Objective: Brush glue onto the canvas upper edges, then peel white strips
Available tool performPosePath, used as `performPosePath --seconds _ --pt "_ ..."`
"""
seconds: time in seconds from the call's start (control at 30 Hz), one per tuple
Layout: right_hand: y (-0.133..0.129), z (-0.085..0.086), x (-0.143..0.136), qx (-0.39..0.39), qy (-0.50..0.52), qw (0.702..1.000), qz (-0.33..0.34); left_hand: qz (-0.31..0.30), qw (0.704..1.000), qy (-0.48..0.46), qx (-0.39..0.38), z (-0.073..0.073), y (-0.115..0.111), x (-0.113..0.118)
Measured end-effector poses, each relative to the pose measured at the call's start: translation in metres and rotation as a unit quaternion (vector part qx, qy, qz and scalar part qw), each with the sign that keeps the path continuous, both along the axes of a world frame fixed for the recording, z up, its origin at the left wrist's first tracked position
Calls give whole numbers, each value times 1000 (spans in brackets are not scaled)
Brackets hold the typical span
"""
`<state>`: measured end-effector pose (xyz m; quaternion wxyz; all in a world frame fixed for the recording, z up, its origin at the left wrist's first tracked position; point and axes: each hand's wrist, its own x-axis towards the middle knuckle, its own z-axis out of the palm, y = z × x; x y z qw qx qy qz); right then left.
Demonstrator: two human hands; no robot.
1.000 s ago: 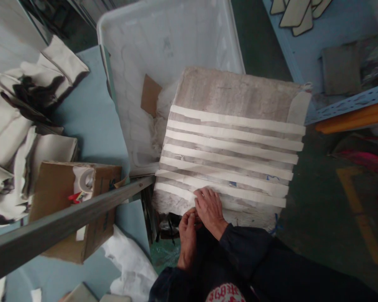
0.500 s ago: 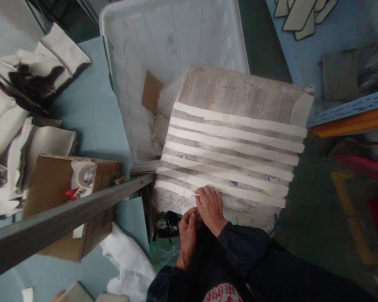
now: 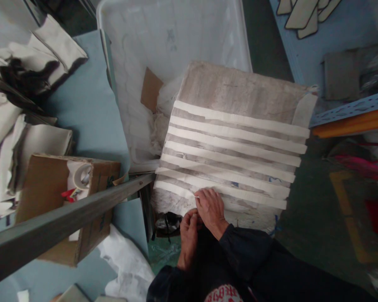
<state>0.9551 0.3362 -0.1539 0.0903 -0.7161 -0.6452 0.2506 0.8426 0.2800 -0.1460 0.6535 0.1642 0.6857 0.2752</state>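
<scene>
A worn, padded grey-brown board [image 3: 239, 92] lies slanted in front of me, with several off-white strips [image 3: 236, 142] in rows across it. The lowest strip [image 3: 173, 188] runs from the board's left edge to the fingertips of my right hand [image 3: 211, 212]. That hand is closed over the strip, fingers bent and knuckles up; its rest is hidden beneath the hand. Just below and left, at the board's near edge, my left hand [image 3: 188, 233] is closed, thumb and forefinger pressed together. What it pinches, if anything, cannot be made out.
Behind the board stands a large white plastic bin [image 3: 176, 37] with scraps inside. To the left, a metal bar [image 3: 82, 218] crosses before a cardboard box [image 3: 94, 247] and a table [image 3: 91, 92] with pale fabric pieces [image 3: 47, 142]. A blue table [image 3: 343, 25] stands at far right.
The view has shifted slightly. Both hands stay almost in place at the lowest strip and the board's near edge.
</scene>
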Motion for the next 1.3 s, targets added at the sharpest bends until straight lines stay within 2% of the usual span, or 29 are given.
performPosePath --seconds 0.13,0.23,0.3,0.4,0.47,0.73,1.0,1.17,1.3 --pt "-1 0 0 11 4 1000 1 -9 999 37 17 -2 -3 -2" --pt "-2 1 1 20 7 1000 2 7 992 116 55 -2 -1 -10" --pt "-3 2 2 28 10 1000 5 7 972 209 103 -1 6 -20" --pt "-4 1 4 38 13 999 16 -35 917 349 190 0 25 -35" --pt "-5 0 6 44 8 999 27 -50 897 388 207 -3 39 -45" --pt "-6 -2 8 62 -11 997 45 -29 893 424 151 -29 83 -73" --pt "0 4 6 7 -15 998 65 -18 887 434 160 -29 96 -80" --pt "1 2 4 -4 -24 998 58 -18 889 422 176 -23 93 -76" --pt "4 2 3 -26 -22 998 45 -31 905 392 162 -13 69 -61"
